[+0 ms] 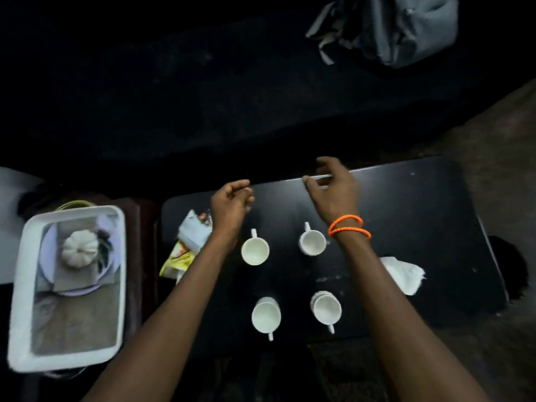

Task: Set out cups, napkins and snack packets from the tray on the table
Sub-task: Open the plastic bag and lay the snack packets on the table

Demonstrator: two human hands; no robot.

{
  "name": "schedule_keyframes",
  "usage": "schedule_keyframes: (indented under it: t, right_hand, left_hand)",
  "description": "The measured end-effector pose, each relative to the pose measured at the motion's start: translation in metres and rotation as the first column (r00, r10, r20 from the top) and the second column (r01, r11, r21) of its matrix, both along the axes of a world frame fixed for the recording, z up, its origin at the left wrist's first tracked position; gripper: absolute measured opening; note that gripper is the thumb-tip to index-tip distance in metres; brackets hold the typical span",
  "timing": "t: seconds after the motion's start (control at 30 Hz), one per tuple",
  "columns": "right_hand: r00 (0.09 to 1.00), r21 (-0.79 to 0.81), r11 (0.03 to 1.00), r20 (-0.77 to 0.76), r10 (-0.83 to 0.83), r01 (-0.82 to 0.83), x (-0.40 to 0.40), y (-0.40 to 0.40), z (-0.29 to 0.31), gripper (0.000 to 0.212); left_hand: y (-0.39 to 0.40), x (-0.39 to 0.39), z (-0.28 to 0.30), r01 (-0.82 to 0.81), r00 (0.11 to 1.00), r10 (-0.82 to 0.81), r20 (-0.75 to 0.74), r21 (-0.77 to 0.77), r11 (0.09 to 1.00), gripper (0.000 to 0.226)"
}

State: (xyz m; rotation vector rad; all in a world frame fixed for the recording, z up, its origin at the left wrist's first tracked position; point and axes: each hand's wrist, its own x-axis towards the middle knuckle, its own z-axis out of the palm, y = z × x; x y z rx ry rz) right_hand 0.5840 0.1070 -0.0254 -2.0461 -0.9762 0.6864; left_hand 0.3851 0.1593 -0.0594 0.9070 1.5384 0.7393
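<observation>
Several white cups stand on the black table [420, 216], two farther [255, 250] [312, 242] and two nearer [266, 316] [327, 309]. Snack packets [185, 245] lie heaped at the table's left end, partly under my left forearm. A white napkin pile [404, 274] lies at the right. My left hand [232, 204] hovers beyond the far-left cup, fingers curled in with nothing visible in them. My right hand [333, 187], with orange bands on its wrist, is spread near the table's far edge and holds nothing. The white tray [20, 285] sits to the left of the table.
Inside the tray are a plate [48, 248] with a white pumpkin-shaped piece [79, 248] on a grey napkin. A grey bag [406, 27] lies on the dark seat beyond the table. Brown floor shows at the right.
</observation>
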Motion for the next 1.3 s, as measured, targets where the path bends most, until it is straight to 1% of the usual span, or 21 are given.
schedule_keyframes:
  t: [0.07,0.17,0.23,0.33,0.4,0.5,0.6,0.67,0.73,0.83,0.87,0.93,1.0,1.07,1.1,1.13,1.17,1.2,1.23,1.27,1.3]
  right_hand:
    - [0.991,-0.051,0.991,-0.058,0.121,-0.124,-0.052,0.018,-0.011,0.034]
    - [0.949,-0.216,0.925,-0.121,0.292,-0.312,-0.12,0.031,-0.037,0.034]
    - [0.926,-0.333,0.867,-0.197,0.321,-0.371,-0.158,0.033,-0.055,0.042]
    - [0.931,-0.407,0.853,-0.298,0.213,-0.325,-0.202,0.03,-0.074,0.06]
    - [0.939,-0.422,0.863,-0.309,0.152,-0.278,-0.223,0.029,-0.083,0.066]
    - [0.938,-0.435,0.867,-0.334,0.094,-0.242,-0.241,0.028,-0.09,0.066]
    - [0.92,-0.415,0.892,-0.392,0.002,-0.179,-0.244,0.028,-0.085,0.063]
    - [0.882,-0.349,0.932,-0.464,-0.079,-0.1,-0.236,0.029,-0.076,0.06]
    - [0.866,-0.255,0.966,-0.49,-0.098,-0.034,-0.217,0.033,-0.066,0.053]
    - [0.922,-0.13,0.992,-0.383,-0.054,0.004,-0.173,0.041,-0.054,0.039]
    - [0.955,-0.112,0.994,-0.295,-0.039,0.006,-0.155,0.043,-0.053,0.037]
    - [1.0,-0.114,0.993,0.0,-0.006,0.006,-0.11,0.042,-0.057,0.037]
    - [0.947,-0.177,0.983,0.303,0.103,-0.05,-0.072,0.04,-0.067,0.04]
    - [0.808,-0.255,0.95,0.512,0.291,-0.18,-0.061,0.04,-0.075,0.043]
    - [0.715,-0.33,0.904,0.56,0.418,-0.27,-0.063,0.041,-0.078,0.045]
    - [0.635,-0.43,0.828,0.537,0.554,-0.359,-0.066,0.041,-0.08,0.05]
    - [0.591,-0.522,0.732,0.446,0.672,-0.438,-0.069,0.042,-0.082,0.056]
    - [0.604,-0.583,0.643,0.3,0.739,-0.497,-0.068,0.04,-0.084,0.063]
    - [0.669,-0.595,0.605,0.146,0.729,-0.529,-0.063,0.036,-0.086,0.067]
    - [0.736,-0.566,0.636,0.074,0.673,-0.525,-0.056,0.031,-0.09,0.065]
    - [0.794,-0.521,0.705,0.08,0.602,-0.481,-0.049,0.028,-0.092,0.06]
  left_hand:
    - [0.001,-0.047,-0.009,-0.133,0.982,0.134,-0.136,0.019,0.991,0.018]
    - [-0.004,-0.108,-0.023,-0.331,0.878,0.316,-0.359,0.023,0.944,0.022]
    - [-0.008,-0.137,-0.035,-0.365,0.858,0.306,-0.413,-0.072,0.928,0.018]
    - [-0.007,-0.157,-0.048,-0.325,0.913,0.24,-0.329,-0.236,0.916,0.038]
    - [-0.006,-0.163,-0.054,-0.318,0.935,0.248,-0.255,-0.289,0.903,0.037]
    - [-0.005,-0.169,-0.057,-0.298,0.942,0.226,-0.248,-0.311,0.902,0.035]
    - [-0.003,-0.171,-0.056,-0.326,0.941,0.27,-0.206,-0.325,0.887,0.037]
    - [0.001,-0.165,-0.05,-0.328,0.945,0.299,-0.137,-0.349,0.878,0.035]
    - [0.008,-0.15,-0.041,-0.254,0.966,0.253,-0.054,-0.378,0.89,0.035]
    - [0.026,-0.115,-0.03,-0.119,0.989,0.142,0.036,-0.373,0.92,0.034]
    - [0.033,-0.101,-0.029,-0.079,0.993,0.107,0.057,-0.367,0.927,0.034]
    - [0.044,-0.064,-0.032,0.022,0.995,0.015,0.098,-0.369,0.929,0.033]
    - [0.048,-0.033,-0.039,0.117,0.991,-0.084,0.103,-0.385,0.915,0.033]
    - [0.053,-0.022,-0.047,0.17,0.985,-0.15,0.083,-0.372,0.912,0.03]
    - [0.057,-0.021,-0.05,0.18,0.984,-0.17,0.058,-0.353,0.918,0.028]
    - [0.06,-0.02,-0.053,0.191,0.98,-0.196,0.02,-0.329,0.925,0.027]
    - [0.062,-0.018,-0.057,0.213,0.971,-0.235,-0.039,-0.302,0.929,0.028]
    - [0.063,-0.015,-0.062,0.244,0.955,-0.281,-0.097,-0.28,0.928,0.028]
    - [0.061,-0.01,-0.066,0.278,0.935,-0.324,-0.142,-0.272,0.921,0.028]
    - [0.059,-0.004,-0.07,0.305,0.92,-0.356,-0.162,-0.271,0.913,0.027]
    - [0.056,0.0,-0.073,0.331,0.908,-0.385,-0.167,-0.278,0.902,0.026]
